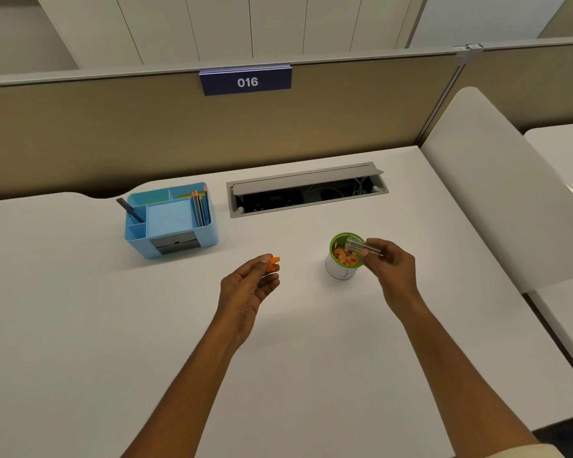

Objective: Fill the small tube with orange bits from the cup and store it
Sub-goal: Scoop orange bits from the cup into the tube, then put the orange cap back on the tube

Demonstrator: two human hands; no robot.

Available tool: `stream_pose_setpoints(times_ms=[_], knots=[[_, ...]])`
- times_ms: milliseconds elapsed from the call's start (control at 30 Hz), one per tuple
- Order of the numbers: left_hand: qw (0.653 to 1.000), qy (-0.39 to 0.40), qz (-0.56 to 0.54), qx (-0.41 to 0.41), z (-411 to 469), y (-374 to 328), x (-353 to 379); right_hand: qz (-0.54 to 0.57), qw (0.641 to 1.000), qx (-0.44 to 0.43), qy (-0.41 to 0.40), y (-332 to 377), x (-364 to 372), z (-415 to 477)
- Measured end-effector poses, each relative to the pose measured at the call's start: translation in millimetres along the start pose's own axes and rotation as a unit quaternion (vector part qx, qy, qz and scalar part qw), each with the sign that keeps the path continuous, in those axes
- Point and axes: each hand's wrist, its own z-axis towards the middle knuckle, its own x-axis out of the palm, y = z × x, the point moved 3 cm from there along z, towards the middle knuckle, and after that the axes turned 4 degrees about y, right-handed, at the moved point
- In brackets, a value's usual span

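Note:
A white cup with a green rim [341,272] stands on the desk, holding orange bits [344,256]. My right hand [389,264] grips a small clear tube [361,245], tilted with its open end over the cup's mouth. My left hand [250,282] hovers left of the cup and pinches a small orange cap [272,262] between thumb and fingers. The tube looks empty.
A blue desk organizer [171,219] with pencils and a pen sits at the back left. An open grey cable tray [306,190] is set into the desk behind the cup. A beige partition with a "016" sign closes the back; a white divider [497,180] borders the right.

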Motion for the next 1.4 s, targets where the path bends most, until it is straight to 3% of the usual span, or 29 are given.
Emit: stream_pose_setpoints(times_ms=[67,167,467,1100,1400], knots=[[1.000,-0.002,0.004,0.014,-2.4,-6.1,-1.1,0.073,0.997,0.013,0.037,5.4,9.9,-13.9],[0.999,-0.002,0.020,0.039,-7.3,-16.5,-1.7,0.096,0.990,-0.002,0.099,18.2,30.7,-33.1],[0.994,-0.026,0.059,0.088,-22.2,-43.6,-14.7,-0.017,0.972,-0.112,0.208,57.5,101.8,-78.7],[0.992,-0.033,0.093,0.085,-40.8,-44.2,-39.7,-0.121,0.940,-0.172,0.269,57.2,146.9,-97.5],[0.994,-0.028,0.092,0.054,-42.2,-42.6,-43.7,-0.190,0.908,-0.272,0.255,61.0,147.8,-106.3]])
